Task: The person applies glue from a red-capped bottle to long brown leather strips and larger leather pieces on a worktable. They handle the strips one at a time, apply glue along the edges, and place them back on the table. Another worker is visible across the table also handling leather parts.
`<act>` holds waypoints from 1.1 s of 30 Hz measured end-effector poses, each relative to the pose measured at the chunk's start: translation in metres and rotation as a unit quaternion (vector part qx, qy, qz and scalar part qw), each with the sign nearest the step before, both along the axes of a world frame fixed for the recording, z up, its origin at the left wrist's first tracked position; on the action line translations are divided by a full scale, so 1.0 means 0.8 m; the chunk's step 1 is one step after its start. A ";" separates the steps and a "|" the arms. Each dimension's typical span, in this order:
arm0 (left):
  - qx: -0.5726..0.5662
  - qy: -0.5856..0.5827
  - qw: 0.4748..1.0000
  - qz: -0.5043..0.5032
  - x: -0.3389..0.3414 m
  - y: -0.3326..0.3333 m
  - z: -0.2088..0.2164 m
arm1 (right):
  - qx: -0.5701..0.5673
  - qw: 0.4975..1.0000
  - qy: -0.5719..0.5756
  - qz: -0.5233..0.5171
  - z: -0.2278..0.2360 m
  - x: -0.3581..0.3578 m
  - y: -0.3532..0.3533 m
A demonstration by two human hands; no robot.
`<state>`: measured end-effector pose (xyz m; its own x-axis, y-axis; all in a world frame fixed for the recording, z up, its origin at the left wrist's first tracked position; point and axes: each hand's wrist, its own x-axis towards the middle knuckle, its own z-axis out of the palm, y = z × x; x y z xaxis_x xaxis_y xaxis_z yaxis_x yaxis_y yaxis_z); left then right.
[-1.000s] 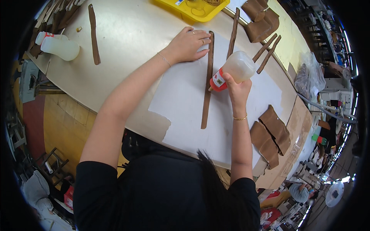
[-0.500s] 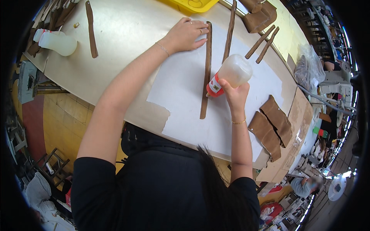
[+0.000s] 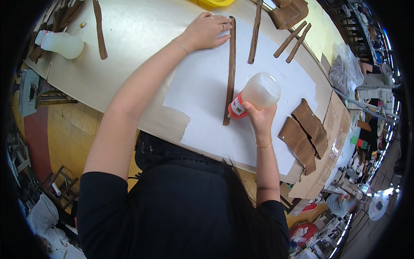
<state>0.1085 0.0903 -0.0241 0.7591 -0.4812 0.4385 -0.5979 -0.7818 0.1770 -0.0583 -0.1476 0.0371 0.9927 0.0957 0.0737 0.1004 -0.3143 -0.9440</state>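
Gripping a tilted translucent bottle (image 3: 262, 91), the right hand (image 3: 261, 119) is holding its nozzle (image 3: 229, 115) by the near end of the brown leather strip (image 3: 231, 71), which is running forward on white paper (image 3: 198, 90); the spread left hand (image 3: 208, 33) is touching its far end.

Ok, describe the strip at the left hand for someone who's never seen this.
On the pale table, find the white paper sheet. The long brown strip lies on it, its far end at the left hand. Unlike neighbouring strips, it has a bottle pointing down at its near end.
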 end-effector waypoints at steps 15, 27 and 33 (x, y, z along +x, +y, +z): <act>0.056 -0.025 0.997 0.035 0.000 -0.005 -0.006 | 0.121 0.988 -0.016 -0.092 -0.040 -0.068 -0.008; -0.077 0.114 0.989 0.050 0.007 0.000 0.007 | 0.468 0.870 0.050 -0.150 -0.004 -0.017 -0.064; -0.134 0.119 0.971 0.158 0.019 -0.012 0.013 | 0.488 0.833 -0.023 -0.259 0.007 0.023 -0.117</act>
